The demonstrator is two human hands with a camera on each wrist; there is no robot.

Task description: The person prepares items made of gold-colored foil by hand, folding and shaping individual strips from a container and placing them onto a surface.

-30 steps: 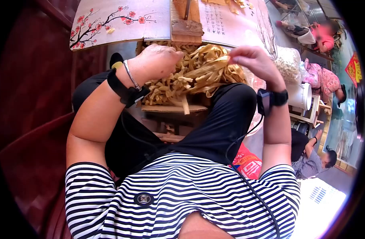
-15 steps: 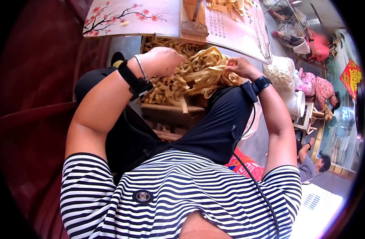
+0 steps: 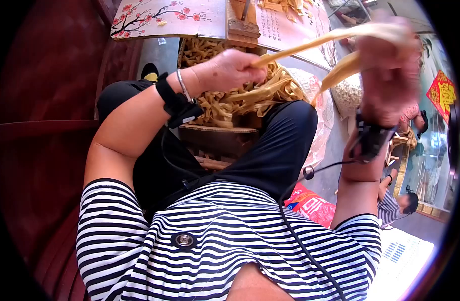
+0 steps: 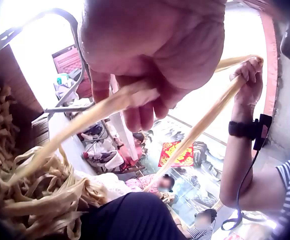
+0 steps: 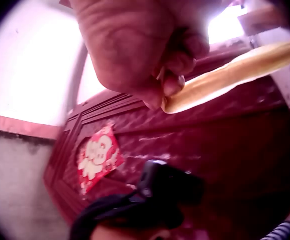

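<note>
In the head view my left hand [image 3: 235,70] grips a pale yellow, ribbon-like strip [image 3: 310,44] over the pile. The strip runs up to my right hand [image 3: 390,75], raised at the right and blurred, and a length hangs down from it. The left wrist view has my left hand [image 4: 150,50] curled round the strip [image 4: 90,112], with the raised right hand [image 4: 249,87] beyond. Seen from the right wrist, the fingertips of my right hand [image 5: 140,50] pinch the folded strip [image 5: 235,75]. Tangled strips [image 3: 275,90] fill a cardboard box [image 3: 220,129] between the knees.
Beyond the box stands a table [image 3: 190,30] with painted blossoms, a wooden block [image 3: 242,30] and loose pieces on it. A clear bag [image 3: 348,95] of pale pieces is on the right, with other people farther off. A red bag [image 3: 310,205] lies beside my right thigh.
My right hand has risen from the pile up and to the right, drawing out a strip. My left hand has moved slightly right and now grips that strip.
</note>
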